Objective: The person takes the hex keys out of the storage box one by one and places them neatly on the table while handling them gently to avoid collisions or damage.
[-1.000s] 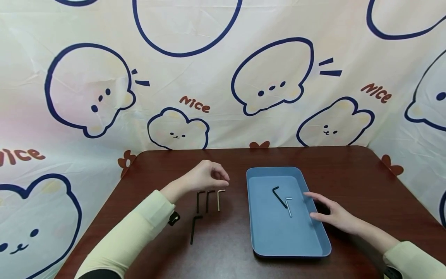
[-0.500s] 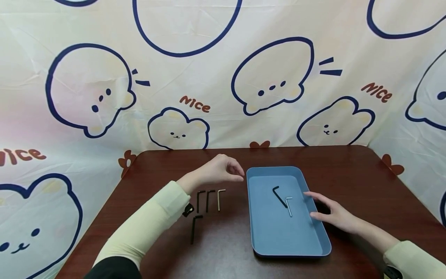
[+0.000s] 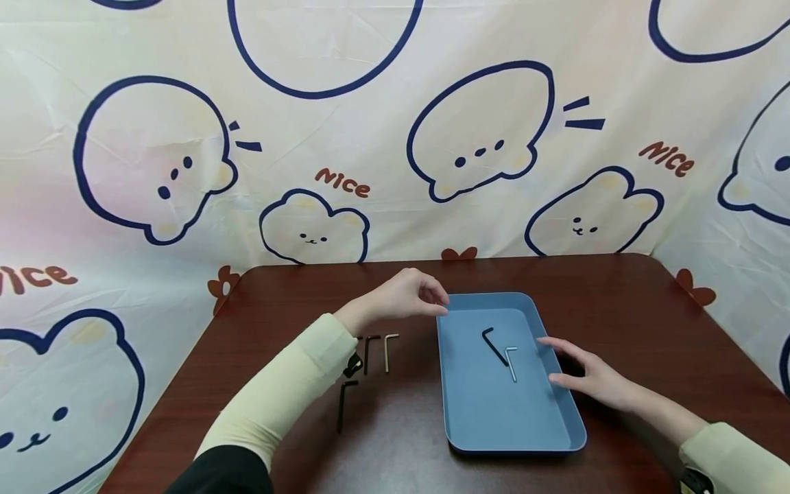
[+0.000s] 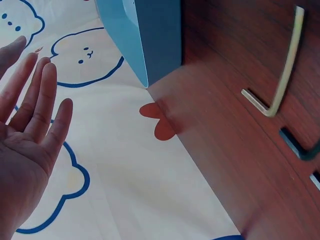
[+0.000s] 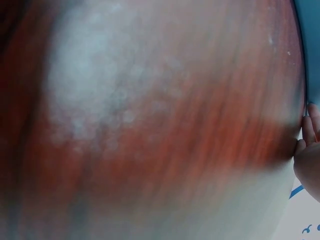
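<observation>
My left hand (image 3: 404,296) hovers at the far left corner of the blue tray (image 3: 481,415), fingers loosely bent. Nothing shows between thumb and fingers in the left wrist view. On the tray's floor lie a black hex key (image 3: 496,350) and a smaller silver hex key (image 3: 511,365), ends crossing closely. My right hand (image 3: 589,377) touches the tray's right rim with extended fingers and thumb. Left of the tray, a gold hex key (image 3: 387,355) lies beside a black one (image 3: 367,356); another there is mostly hidden by the left wrist. Nearer sits a longer black hex key (image 3: 341,409).
The brown wooden table (image 3: 401,439) carries everything. A printed cloth (image 3: 395,137) hangs behind it and along both sides. A black wrist strap (image 3: 354,365) on the left arm overlaps the row of keys.
My left hand has moved right and slightly away, from above the row of hex keys to the tray's far left corner. The right hand, tray and keys stay put.
</observation>
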### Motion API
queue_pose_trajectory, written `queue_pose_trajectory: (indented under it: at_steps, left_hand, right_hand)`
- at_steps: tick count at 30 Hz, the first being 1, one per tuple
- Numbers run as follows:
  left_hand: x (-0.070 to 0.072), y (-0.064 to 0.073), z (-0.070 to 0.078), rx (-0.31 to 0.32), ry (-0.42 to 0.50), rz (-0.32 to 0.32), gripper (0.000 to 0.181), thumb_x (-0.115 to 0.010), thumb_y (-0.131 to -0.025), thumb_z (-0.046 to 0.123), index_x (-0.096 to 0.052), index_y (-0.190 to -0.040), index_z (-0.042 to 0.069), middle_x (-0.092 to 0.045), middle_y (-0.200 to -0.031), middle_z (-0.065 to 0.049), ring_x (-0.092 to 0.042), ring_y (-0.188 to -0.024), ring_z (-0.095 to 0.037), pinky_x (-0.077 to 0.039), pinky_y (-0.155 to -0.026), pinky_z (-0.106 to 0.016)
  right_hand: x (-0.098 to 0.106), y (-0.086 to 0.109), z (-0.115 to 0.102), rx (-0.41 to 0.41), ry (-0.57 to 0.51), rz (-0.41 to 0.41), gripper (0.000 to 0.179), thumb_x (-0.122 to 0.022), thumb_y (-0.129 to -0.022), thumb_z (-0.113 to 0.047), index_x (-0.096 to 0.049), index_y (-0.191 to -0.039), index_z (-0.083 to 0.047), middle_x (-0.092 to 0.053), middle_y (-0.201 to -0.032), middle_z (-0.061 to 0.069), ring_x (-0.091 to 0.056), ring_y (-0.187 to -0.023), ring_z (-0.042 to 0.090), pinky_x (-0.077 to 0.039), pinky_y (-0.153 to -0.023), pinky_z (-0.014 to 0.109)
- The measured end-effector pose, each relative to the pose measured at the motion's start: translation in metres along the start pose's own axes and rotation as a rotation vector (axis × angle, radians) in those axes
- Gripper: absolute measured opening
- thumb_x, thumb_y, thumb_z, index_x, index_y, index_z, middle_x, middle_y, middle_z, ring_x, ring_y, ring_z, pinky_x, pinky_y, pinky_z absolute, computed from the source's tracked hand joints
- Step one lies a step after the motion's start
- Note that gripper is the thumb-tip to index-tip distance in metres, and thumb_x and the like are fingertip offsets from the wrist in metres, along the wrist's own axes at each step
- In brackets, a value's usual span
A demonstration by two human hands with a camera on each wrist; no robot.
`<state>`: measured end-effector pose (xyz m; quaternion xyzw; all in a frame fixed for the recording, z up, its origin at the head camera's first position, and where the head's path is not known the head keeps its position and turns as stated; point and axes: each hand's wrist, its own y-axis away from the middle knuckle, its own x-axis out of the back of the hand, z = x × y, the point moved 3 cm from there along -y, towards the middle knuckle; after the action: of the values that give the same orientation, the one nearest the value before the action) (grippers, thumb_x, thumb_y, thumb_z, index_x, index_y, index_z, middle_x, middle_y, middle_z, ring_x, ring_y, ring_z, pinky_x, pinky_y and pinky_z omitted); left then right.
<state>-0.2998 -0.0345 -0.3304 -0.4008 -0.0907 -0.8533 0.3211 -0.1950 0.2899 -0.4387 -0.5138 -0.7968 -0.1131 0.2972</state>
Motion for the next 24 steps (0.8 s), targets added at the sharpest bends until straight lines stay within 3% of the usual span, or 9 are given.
queue_pose_trajectory:
  at_steps: [8, 14, 24]
  left_hand:
    - [-0.009, -0.014, 0.002, -0.021, 0.015, -0.017, 0.015, -0.076, -0.086, 0.016, -0.074, -0.100, 0.009, -0.070, -0.092, 0.005, -0.064, -0.082, -0.006, -0.052, -0.077, -0.022]
    - [-0.017, -0.023, 0.003, -0.016, 0.023, -0.032, 0.016, -0.076, -0.086, 0.015, -0.074, -0.100, 0.009, -0.070, -0.091, 0.005, -0.064, -0.082, -0.006, -0.052, -0.077, -0.021]
    - [-0.030, -0.035, 0.005, 0.006, 0.049, -0.037, 0.016, -0.077, -0.085, 0.015, -0.074, -0.100, 0.009, -0.069, -0.089, 0.006, -0.063, -0.080, -0.007, -0.051, -0.076, -0.020]
  right_hand:
    - [-0.001, -0.001, 0.003, -0.027, 0.016, 0.007, 0.057, -0.065, -0.093, -0.015, -0.041, -0.144, -0.005, -0.040, -0.143, 0.026, -0.043, -0.123, 0.026, -0.039, -0.092, 0.065]
    - [-0.002, 0.000, 0.003, -0.027, 0.001, 0.001, 0.058, -0.065, -0.093, -0.015, -0.040, -0.144, -0.004, -0.039, -0.143, 0.029, -0.038, -0.122, 0.046, -0.038, -0.091, 0.068]
    - [-0.002, 0.000, 0.003, -0.026, -0.003, -0.002, 0.058, -0.065, -0.093, -0.015, -0.039, -0.144, -0.004, -0.039, -0.143, 0.029, -0.038, -0.123, 0.046, -0.037, -0.091, 0.069]
